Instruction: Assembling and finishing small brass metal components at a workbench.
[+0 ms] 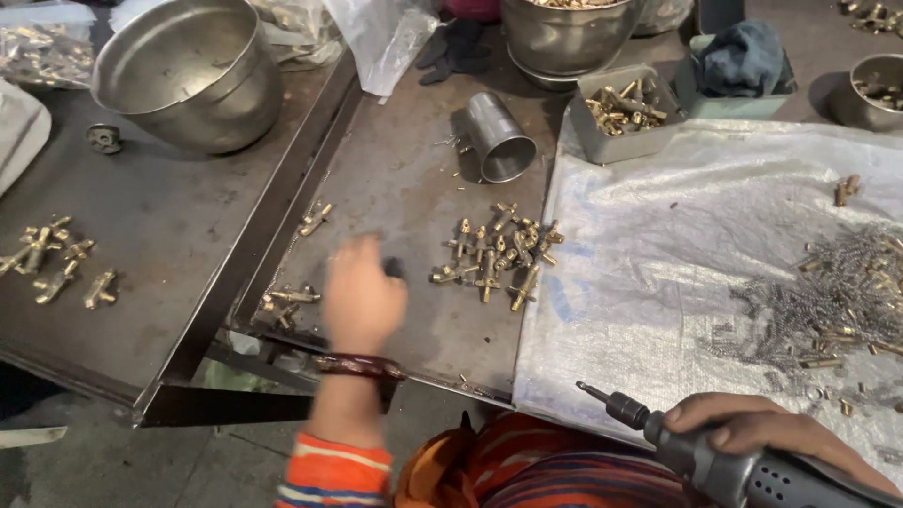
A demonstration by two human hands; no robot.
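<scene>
- Left hand (362, 296) is reaching out over the metal tray (395, 188), blurred. Its fingers are hiding what is under them, so I cannot tell whether it is closing on a part or lying loose; a dark spot is showing just past the knuckles.
- Right hand (752, 428) is gripping a grey power driver (715, 452) at the near right, bit pointing left, hanging off the near edge of the white sheet (658, 273).
- Brass fittings (494, 254) are lying in a loose pile on the tray, just right of the left hand. A smaller cluster (287, 303) is sitting just left of it, one single piece (315, 219) farther off.
- A further group of fittings (56, 263) is sitting on the far-left bench, well apart from the pile.
- Judging progress: the central pile is looking like the stock in hand, the side groups like sorted pieces; which are finished I cannot tell.
- Springs and small brass bits (837, 292) are spreading over the sheet at right.
- Containers: a grey box (621, 118) holding brass parts at far centre, a steel cup (499, 141) on its side, a big steel bowl (188, 71) far left.
- Clear plastic bags (42, 52) are lying far left; no readable label is showing.
</scene>
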